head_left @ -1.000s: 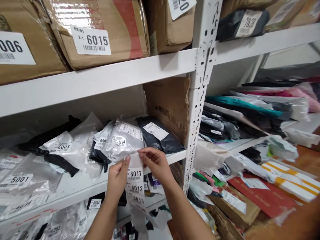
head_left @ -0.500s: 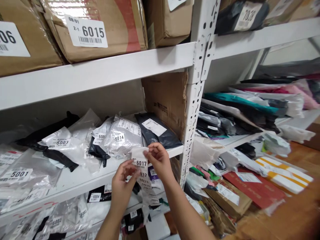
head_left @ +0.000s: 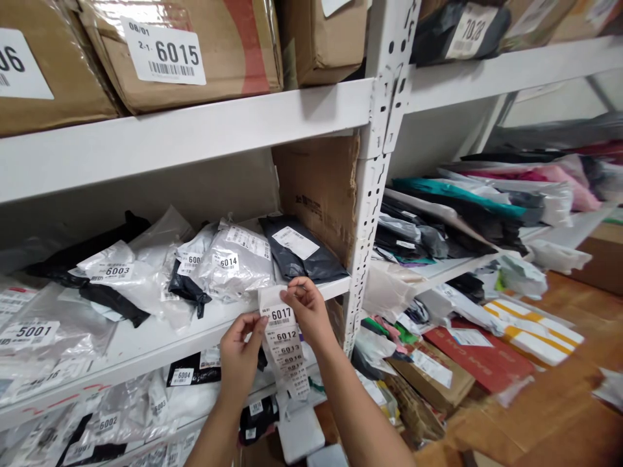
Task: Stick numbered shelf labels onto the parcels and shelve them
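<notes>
A long strip of white number labels (head_left: 286,353) hangs down in front of the shelf, its top label reading 6017. My right hand (head_left: 307,308) pinches the strip's top right edge between thumb and fingers. On the left side, my left hand (head_left: 243,344) closes its thumb and fingertips on the strip's edge beside the 6017 label. Just behind the hands on the shelf lie a dark parcel bag (head_left: 318,264) with a blank-looking white label and a grey plastic parcel (head_left: 243,275) marked 6014.
A white metal shelf (head_left: 185,344) holds several bagged parcels, one marked 6003 (head_left: 117,271). Cardboard boxes (head_left: 180,58) stand above. A perforated upright (head_left: 372,188) divides this from a right-hand rack of stacked bags (head_left: 452,214). Parcels, including a red box (head_left: 479,360), lie low on the right.
The view has shifted slightly, so the shelves sit a little further left. The label strip has turned more toward me, and its lower numbers read more clearly. Both hands keep their hold.
</notes>
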Tool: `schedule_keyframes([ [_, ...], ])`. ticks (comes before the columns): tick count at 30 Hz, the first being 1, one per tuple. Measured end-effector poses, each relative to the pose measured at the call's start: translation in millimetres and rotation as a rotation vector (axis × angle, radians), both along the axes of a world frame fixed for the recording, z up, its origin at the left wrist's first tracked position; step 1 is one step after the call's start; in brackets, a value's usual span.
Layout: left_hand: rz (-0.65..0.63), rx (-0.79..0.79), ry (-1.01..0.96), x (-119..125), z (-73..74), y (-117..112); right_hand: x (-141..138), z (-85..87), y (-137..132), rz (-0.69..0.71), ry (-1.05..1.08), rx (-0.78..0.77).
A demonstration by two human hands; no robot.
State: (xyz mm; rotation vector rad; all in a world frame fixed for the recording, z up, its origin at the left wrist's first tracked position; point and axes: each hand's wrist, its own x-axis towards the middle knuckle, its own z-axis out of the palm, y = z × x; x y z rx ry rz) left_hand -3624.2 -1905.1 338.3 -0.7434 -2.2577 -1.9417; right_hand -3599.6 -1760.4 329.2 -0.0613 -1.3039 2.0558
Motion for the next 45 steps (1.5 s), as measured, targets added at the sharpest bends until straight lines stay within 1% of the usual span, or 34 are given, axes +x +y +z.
schedule_keyframes([
  [2, 0.063, -0.044, 0.168, 3.0, 1.0, -4.2, 7.8, 1.3, 4.2, -0.146, 0.022, 0.220],
  [3, 0.094, -0.069, 0.269, 4.4, 1.4, -7.4, 13.5, 2.6, 6.8, -0.189, 0.053, 0.362],
  [4, 0.112, -0.090, 0.364, 5.8, 1.6, -11.2, 20.1, 3.8, 9.2, -0.179, 0.104, 0.504],
  [5, 0.110, -0.105, 0.436, 7.2, 1.2, -15.1, 27.2, 4.7, 11.0, -0.107, 0.164, 0.628],
  [6, 0.083, -0.104, 0.481, 8.9, 0.1, -18.9, 34.1, 4.8, 11.8, 0.002, 0.218, 0.719],
  [7, 0.036, -0.080, 0.494, 10.7, -1.9, -22.2, 40.5, 4.0, 11.3, 0.108, 0.247, 0.769],
  [8, -0.024, -0.038, 0.469, 12.9, -4.5, -24.6, 46.0, 2.1, 9.4, 0.182, 0.240, 0.782],
  [9, -0.084, 0.011, 0.401, 15.2, -7.7, -26.1, 50.3, -0.7, 6.5, 0.209, 0.201, 0.759],
  [11, -0.161, 0.095, 0.187, 19.7, -14.6, -26.1, 54.9, -8.1, -1.0, 0.198, 0.080, 0.648],
  [12, -0.163, 0.117, 0.081, 21.5, -17.7, -24.9, 55.4, -12.0, -4.7, 0.190, 0.030, 0.580],
  [13, -0.137, 0.125, 0.003, 22.6, -20.2, -23.2, 55.0, -15.6, -7.6, 0.176, -0.004, 0.516],
  [15, -0.060, 0.123, -0.037, 22.1, -23.6, -18.4, 52.5, -20.5, -10.8, 0.105, -0.031, 0.418],
  [18, -0.023, 0.070, 0.088, 15.6, -25.7, -8.4, 46.9, -20.4, -9.2, -0.035, -0.031, 0.314],
  [20, -0.017, 0.055, 0.216, 9.7, -26.3, 0.0, 43.9, -15.2, -6.3, -0.053, -0.020, 0.256],
  [22, 0.014, 0.075, 0.321, 5.2, -26.0, 8.4, 42.2, -6.4, -3.1, -0.018, -0.012, 0.213],
  [23, 0.029, 0.089, 0.343, 4.1, -25.2, 11.9, 41.7, -1.0, -1.0, 0.015, -0.007, 0.199],
  [24, 0.041, 0.101, 0.335, 4.1, -23.6, 14.8, 41.1, 4.9, 1.8, 0.051, -0.001, 0.190],
  [26, 0.043, 0.133, 0.233, 6.8, -18.1, 18.6, 38.3, 17.1, 11.3, 0.089, 0.019, 0.199],
  [27, 0.030, 0.151, 0.157, 9.0, -14.1, 19.9, 35.1, 23.0, 18.8, 0.070, 0.039, 0.216],
  [28, 0.008, 0.154, 0.081, 11.2, -9.4, 21.3, 30.2, 28.6, 28.1, 0.022, 0.063, 0.232],
  [29, -0.024, 0.126, 0.022, 13.1, -4.4, 23.2, 23.6, 33.8, 39.0, -0.050, 0.083, 0.243],
  [31, -0.080, -0.025, -0.019, 13.6, 5.4, 30.9, 6.1, 42.8, 62.5, -0.185, 0.044, 0.277],
  [32, -0.084, -0.121, -0.004, 11.7, 9.6, 37.4, -3.4, 46.5, 73.0, -0.223, -0.038, 0.335],
  [33, -0.072, -0.209, 0.021, 8.3, 13.2, 45.9, -12.4, 49.8, 81.4, -0.237, -0.160, 0.444],
  [35, -0.037, -0.327, 0.036, -1.8, 18.0, 67.9, -25.7, 54.4, 90.6, -0.251, -0.473, 0.785],
  [36, -0.027, -0.354, 0.016, -7.4, 19.3, 80.2, -29.1, 55.5, 91.9, -0.291, -0.617, 0.971],
  [37, -0.028, -0.370, -0.017, -12.7, 19.9, 92.4, -30.4, 55.6, 92.4, -0.368, -0.719, 1.131],
  [38, -0.034, -0.377, -0.058, -17.1, 20.1, 103.7, -30.0, 54.6, 93.2, -0.461, -0.763, 1.252],
  [39, -0.037, -0.372, -0.098, -20.1, 20.0, 113.6, -28.6, 52.3, 95.5, -0.547, -0.751, 1.336],
  [40, -0.033, -0.356, -0.129, -21.5, 19.9, 121.8, -27.1, 48.9, 99.8, -0.604, -0.699, 1.388],
  [41, -0.021, -0.329, -0.149, -21.5, 20.1, 128.4, -26.5, 44.5, 106.3, -0.613, -0.632, 1.413],
  [42, -0.006, -0.297, -0.164, -20.1, 21.2, 133.7, -27.4, 39.5, 114.3, -0.568, -0.576, 1.416],
  [43, 0.008, -0.260, -0.172, -18.0, 23.6, 137.9, -30.5, 34.2, 122.6, -0.483, -0.542, 1.394],
  [45, 0.030, -0.185, -0.165, -13.5, 32.9, 143.7, -42.5, 24.5, 133.6, -0.280, -0.513, 1.281],
])
